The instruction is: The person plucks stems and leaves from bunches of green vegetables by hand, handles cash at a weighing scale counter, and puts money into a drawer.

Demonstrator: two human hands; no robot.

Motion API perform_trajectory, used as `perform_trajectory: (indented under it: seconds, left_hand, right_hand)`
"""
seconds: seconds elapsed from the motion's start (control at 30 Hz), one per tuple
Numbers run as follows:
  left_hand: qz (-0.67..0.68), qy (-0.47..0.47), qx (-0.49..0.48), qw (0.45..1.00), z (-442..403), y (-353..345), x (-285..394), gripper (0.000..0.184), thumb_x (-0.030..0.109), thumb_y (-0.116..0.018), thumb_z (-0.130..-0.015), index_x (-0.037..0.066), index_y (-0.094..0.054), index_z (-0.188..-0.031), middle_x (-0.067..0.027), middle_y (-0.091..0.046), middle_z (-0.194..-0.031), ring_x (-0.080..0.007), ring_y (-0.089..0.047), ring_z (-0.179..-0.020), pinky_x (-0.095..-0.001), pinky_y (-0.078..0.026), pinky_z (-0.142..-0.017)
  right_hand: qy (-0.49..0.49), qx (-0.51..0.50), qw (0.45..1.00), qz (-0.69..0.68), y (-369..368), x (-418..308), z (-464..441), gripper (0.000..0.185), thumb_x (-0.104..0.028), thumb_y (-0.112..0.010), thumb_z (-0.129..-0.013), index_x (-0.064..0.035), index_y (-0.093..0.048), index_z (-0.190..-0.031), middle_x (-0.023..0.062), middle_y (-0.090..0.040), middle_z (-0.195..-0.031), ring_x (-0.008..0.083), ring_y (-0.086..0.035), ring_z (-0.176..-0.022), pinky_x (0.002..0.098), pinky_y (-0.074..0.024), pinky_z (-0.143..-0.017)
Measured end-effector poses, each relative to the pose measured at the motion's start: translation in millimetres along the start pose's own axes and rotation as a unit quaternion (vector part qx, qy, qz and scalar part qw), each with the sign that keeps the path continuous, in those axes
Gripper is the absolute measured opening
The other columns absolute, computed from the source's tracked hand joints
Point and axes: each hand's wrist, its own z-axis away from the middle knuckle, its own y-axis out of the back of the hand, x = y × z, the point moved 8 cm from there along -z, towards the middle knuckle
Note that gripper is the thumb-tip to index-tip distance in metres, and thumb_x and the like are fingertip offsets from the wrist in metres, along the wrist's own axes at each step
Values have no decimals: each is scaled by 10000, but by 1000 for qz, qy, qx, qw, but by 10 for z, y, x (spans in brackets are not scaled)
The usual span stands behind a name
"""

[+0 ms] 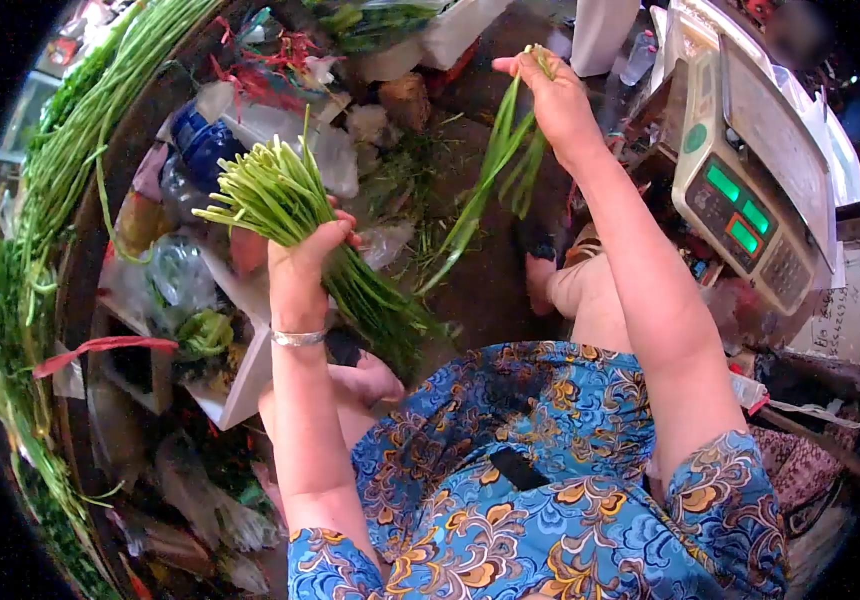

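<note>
My left hand (312,248) is wrapped round a thick bunch of green vegetable stalks (275,190). Their pale cut ends fan out above the fist, and the darker leafy part hangs down toward my knees. Held up at the upper right, my right hand (553,98) pinches a few long, flat green strands (498,165) by their top ends. The strands dangle apart from the bunch, over the dark floor.
Long green stalks (115,110) lie along a curved ledge at left, with a red tie (105,345). Plastic bags (182,272) and scraps litter the floor. At right stands a weighing scale (740,190) with lit green displays. A plastic bottle (639,58) is behind it.
</note>
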Motion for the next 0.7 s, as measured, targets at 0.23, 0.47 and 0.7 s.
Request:
perform_trajectory:
  seconds: [0.23,0.47,0.7]
  left_hand:
    - [63,42,-92,993,65,-282,-13,409,82,-632,-714,-22,-528,-1096,-115,-615,-860,-220,-594,-725,-315,-490,-684]
    - [26,63,-133,989,116,-597,-135,402,89,-605,-701,-21,-534,-1082,-124,-619,-841,-223,-602,-705,-315,-501,-669]
    - [9,97,-89,991,77,-548,-215,237,40,-579,-735,-46,-598,-954,-116,-643,-814,-215,-628,-683,-307,-532,-643]
  right_hand:
    - [-205,-78,966,-137,-424,194,271,177,-296,-586,-889,-128,-567,-837,-68,-476,-631,35,-400,-491,198,-317,-428]
    - [-274,-244,898,-241,-1109,100,659,229,-309,-719,-813,-111,-603,-807,-70,-475,-656,7,-346,-451,182,-215,-380]
    - [-268,-219,903,-256,-1090,133,617,72,-166,-620,-887,-101,-600,-867,-52,-531,-692,6,-414,-502,172,-256,-415]
